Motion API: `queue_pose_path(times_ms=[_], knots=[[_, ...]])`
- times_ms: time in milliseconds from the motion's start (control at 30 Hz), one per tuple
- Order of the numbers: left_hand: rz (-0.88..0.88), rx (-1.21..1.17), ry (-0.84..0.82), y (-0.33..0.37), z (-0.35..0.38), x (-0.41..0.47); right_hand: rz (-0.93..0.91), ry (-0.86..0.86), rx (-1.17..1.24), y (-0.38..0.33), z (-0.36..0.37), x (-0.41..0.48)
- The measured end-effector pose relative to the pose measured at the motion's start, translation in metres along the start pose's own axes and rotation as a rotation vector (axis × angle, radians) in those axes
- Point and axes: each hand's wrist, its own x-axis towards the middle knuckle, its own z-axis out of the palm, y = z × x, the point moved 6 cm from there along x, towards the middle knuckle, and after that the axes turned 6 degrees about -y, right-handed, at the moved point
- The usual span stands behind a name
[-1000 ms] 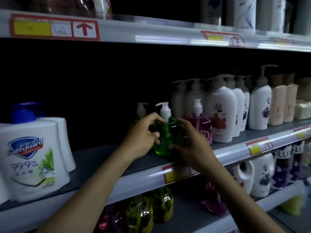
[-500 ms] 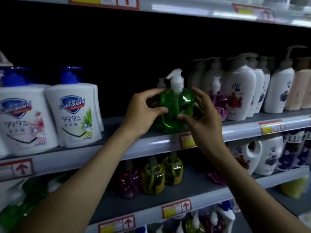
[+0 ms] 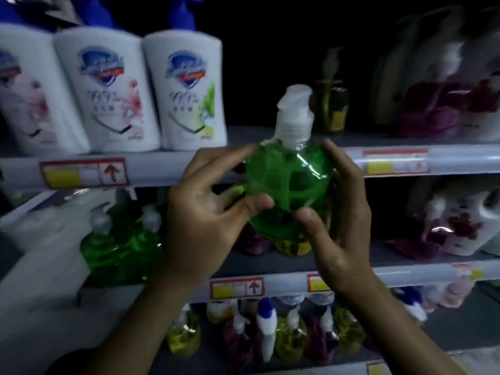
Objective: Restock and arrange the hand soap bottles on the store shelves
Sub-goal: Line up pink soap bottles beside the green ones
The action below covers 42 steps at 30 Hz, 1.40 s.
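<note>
1. I see a green bottle [image 3: 286,190] held up in the air between two hands. It stands straight up, with its white pump [image 3: 295,112] on top.
2. The left hand [image 3: 200,228] grips the bottle's left side. Its thumb lies on the front, and its fingers curl round the top and back.
3. The right hand [image 3: 341,228] grips the right side. Its thumb presses low on the front.
4. The bottle hangs in front of the top shelf's edge [image 3: 151,169], to the right of a red and yellow tag [image 3: 84,173].
5. Three big white bottles [image 3: 186,90] stand in a row on that shelf, to the left.
6. A thin yellow bottle [image 3: 331,104] stands far back on the same shelf, behind the pump.
7. More green bottles [image 3: 119,247] stand on the shelf below, near the left hand. They look blurry.
</note>
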Motion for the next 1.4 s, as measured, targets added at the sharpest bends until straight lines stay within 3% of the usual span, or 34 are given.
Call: queue_pose_path(times_ms=[167,267,500,667,900,1033,1167,1233,1300,1400], knots=[[-0.182,0.059,0.114,-0.058,-0.028,-0.075,0.103,-0.178,-0.021,0.039,0.061,-0.047],[-0.329,0.169,0.102,-0.090,-0.047,-0.104,0.215,-0.346,-0.009,0.063,0.102,-0.066],[-0.488,0.231,0.170,-0.125,-0.075,-0.135,0.291,-0.504,0.030,0.084,0.157,-0.070],[-0.498,0.280,0.112,-0.141,-0.065,-0.140,0.326,-0.516,0.015,0.096,0.164,-0.067],[-0.434,0.715,0.010,-0.145,-0.051,-0.128,0.428,-0.487,0.134,0.113,0.170,-0.065],[-0.450,0.661,-0.028,-0.146,-0.058,-0.127,0.454,-0.485,0.154,0.119,0.175,-0.065],[-0.421,0.589,-0.171,-0.136,-0.054,-0.128,0.485,-0.468,0.145,0.126,0.177,-0.067],[-0.323,0.667,-0.094,-0.119,-0.065,-0.125,0.515,-0.447,0.133,0.128,0.175,-0.067],[-0.273,0.763,0.122,-0.103,-0.099,-0.120,0.556,-0.421,0.118,0.127,0.172,-0.068],[-0.455,0.815,0.418,-0.104,-0.170,-0.119,0.469,-0.281,-0.071,0.111,0.166,-0.064]])
